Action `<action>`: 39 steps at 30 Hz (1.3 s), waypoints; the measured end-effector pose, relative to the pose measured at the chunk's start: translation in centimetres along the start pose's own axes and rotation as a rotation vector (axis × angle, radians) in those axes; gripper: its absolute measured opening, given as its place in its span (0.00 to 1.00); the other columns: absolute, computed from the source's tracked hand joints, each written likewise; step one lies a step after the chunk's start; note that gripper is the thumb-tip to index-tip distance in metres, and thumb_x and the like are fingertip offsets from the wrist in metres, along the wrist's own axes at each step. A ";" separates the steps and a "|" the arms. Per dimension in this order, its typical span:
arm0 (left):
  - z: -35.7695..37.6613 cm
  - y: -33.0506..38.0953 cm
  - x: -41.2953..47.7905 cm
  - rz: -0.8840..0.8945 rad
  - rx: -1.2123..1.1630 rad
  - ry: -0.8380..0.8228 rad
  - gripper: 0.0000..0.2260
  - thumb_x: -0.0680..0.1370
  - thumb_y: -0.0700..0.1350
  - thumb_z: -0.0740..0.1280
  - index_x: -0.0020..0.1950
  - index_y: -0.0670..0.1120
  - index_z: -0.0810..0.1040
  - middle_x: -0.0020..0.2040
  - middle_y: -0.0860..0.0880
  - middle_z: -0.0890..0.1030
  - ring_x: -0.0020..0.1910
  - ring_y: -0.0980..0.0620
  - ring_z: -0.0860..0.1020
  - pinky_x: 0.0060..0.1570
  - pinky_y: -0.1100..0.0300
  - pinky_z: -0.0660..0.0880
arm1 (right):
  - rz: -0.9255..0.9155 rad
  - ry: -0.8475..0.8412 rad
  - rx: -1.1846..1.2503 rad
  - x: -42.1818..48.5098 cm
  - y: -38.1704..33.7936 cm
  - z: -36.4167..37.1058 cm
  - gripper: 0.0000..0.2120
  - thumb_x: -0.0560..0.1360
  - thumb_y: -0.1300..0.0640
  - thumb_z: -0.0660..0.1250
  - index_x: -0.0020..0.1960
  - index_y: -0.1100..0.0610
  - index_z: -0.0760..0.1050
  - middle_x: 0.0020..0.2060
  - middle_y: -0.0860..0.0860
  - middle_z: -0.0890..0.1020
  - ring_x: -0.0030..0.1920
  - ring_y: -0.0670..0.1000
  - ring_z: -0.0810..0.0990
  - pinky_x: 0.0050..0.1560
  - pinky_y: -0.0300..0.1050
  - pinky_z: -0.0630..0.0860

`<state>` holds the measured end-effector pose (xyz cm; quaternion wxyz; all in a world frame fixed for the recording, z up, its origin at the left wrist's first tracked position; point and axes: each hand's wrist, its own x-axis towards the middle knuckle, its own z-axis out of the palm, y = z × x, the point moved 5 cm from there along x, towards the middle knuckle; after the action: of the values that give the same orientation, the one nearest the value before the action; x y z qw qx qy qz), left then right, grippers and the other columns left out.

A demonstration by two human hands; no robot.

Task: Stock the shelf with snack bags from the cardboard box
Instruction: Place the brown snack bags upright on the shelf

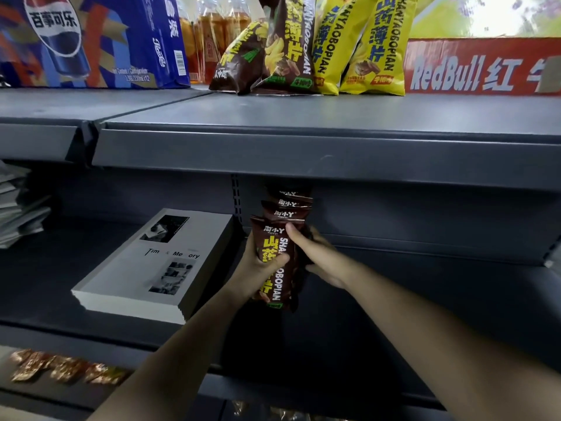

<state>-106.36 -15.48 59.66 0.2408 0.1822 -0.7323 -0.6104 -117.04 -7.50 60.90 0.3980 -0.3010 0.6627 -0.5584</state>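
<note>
A person's two bare arms reach forward from the bottom edge toward dark grey store shelving. Both hands clasp one bundle of brown bags (280,217), held upright in the air in front of the middle shelf (54,284). Four bag tops show, fanned one behind another, and the rearmost nearly touches the underside of the top shelf (334,117).

The left hand (258,265) wraps the bundle's left edge, thumb curled across the yellow print on the front bag. The right hand (321,259) grips the right edge, thumb pressed on the front and fingers curled out of sight behind. Both hands are closed tight on the bundle.

Just left of the grip, a thick grey book (158,259) lies flat on the middle shelf, turned at an angle. Far left of the grip sits a stack of papers (18,205).

Directly above the grip, on the top shelf, more brown bags of the same kind (273,56) lean against each other. Yellow bags (364,47) stand touching them, above and right of the grip. Further right is a red Red Bull box (482,66). Above and left of the grip stand bottles (209,34) of amber drink, then a blue Pepsi box (91,41).

Below and far left of the grip, blurred orange-brown packets (63,366) lie on a lower shelf.
</note>
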 end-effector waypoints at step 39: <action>-1.4 -2.2 -3.4 -0.176 0.772 -0.010 0.58 0.57 0.71 0.71 0.75 0.58 0.39 0.73 0.50 0.65 0.72 0.49 0.64 0.69 0.42 0.62 | -0.134 0.066 -0.322 -3.4 1.2 2.0 0.26 0.73 0.51 0.71 0.68 0.52 0.68 0.60 0.47 0.77 0.60 0.48 0.76 0.59 0.43 0.72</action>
<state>-102.80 -15.12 57.23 0.0980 0.3183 -0.8907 -0.3095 -113.58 -5.40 60.25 0.2846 -0.3858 0.7347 -0.4799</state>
